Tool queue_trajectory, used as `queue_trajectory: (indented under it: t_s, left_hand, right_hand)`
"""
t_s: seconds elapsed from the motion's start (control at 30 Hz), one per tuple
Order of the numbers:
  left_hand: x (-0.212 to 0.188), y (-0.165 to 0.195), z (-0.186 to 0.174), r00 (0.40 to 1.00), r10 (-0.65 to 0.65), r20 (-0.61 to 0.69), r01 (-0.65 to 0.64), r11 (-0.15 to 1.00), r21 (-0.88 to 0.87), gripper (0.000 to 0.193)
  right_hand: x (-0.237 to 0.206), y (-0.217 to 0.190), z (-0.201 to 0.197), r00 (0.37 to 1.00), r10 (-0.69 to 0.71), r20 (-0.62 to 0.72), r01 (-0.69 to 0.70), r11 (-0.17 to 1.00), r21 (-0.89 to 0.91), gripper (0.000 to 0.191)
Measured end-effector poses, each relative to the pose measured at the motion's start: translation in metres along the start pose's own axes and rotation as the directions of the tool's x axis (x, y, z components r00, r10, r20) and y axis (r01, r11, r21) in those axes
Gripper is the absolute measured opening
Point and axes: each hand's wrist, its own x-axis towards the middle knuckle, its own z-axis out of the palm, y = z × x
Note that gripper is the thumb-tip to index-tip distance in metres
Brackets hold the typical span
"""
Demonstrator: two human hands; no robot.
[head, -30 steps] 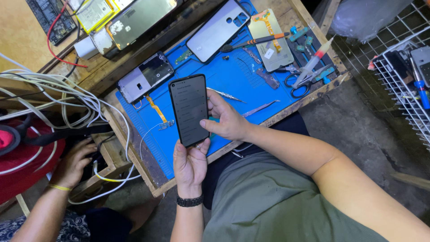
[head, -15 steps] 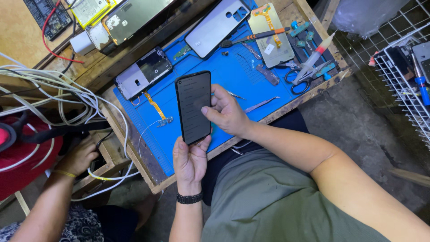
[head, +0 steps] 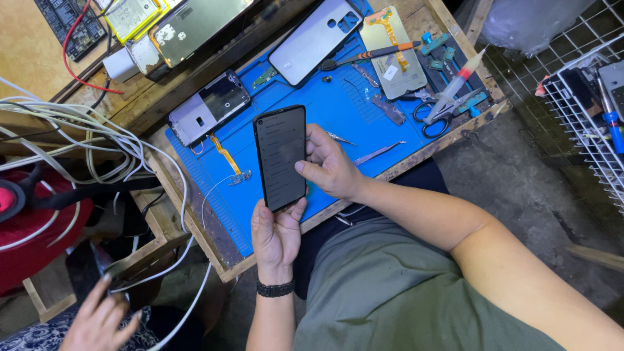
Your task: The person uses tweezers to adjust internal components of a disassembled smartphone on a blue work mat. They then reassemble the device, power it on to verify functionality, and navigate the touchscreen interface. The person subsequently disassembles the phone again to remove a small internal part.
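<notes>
- A person sits at a small wooden workbench [head: 448, 133], seen from above through a head camera; both bare hands hold a dark phone [head: 281, 158] upright over the near edge of a blue work mat [head: 351, 110]
- The left hand [head: 276, 237] cups the bottom end of the phone, fingers curled around its lower edge and thumb against the left side; a black wristband [head: 275, 288] sits on that wrist
- The right hand [head: 330, 164] wraps the phone's right side, fingers behind it and thumb pressed on the dim screen near the middle; the screen faces the camera
- On the mat behind the phone lies an opened phone frame [head: 209, 107] with an orange ribbon cable [head: 227, 156] trailing from it; a grey back cover [head: 316, 40] lies further back
- Right of the phone, two pairs of tweezers [head: 379, 153] rest on the mat, apart from the hands; a screwdriver [head: 370, 56] with an orange and black handle lies across a flat phone panel [head: 393, 53]
- Scissors [head: 445, 110] and a syringe [head: 458, 79] sit at the far right corner of the bench
- White cables [head: 78, 130] pile up at the left; another person's hand [head: 101, 322] shows at the bottom left; a wire basket [head: 588, 104] stands at the right
</notes>
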Motion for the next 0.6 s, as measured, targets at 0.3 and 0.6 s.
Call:
queue_trajectory:
  t_s: [0.3,0.6]
  left_hand:
    - [0.0,-0.004,0.005,1.0,-0.001,0.005,0.001,1.0,0.021,0.036]
    - [0.0,-0.003,0.008,1.0,-0.009,-0.007,0.01,0.999,0.047,0.047]
  right_hand:
    - [-0.001,0.004,-0.001,0.999,-0.025,-0.042,0.024,0.999,-0.022,0.037]
    - [-0.007,0.006,-0.012,0.999,-0.05,0.019,0.051,0.998,-0.049,0.043]
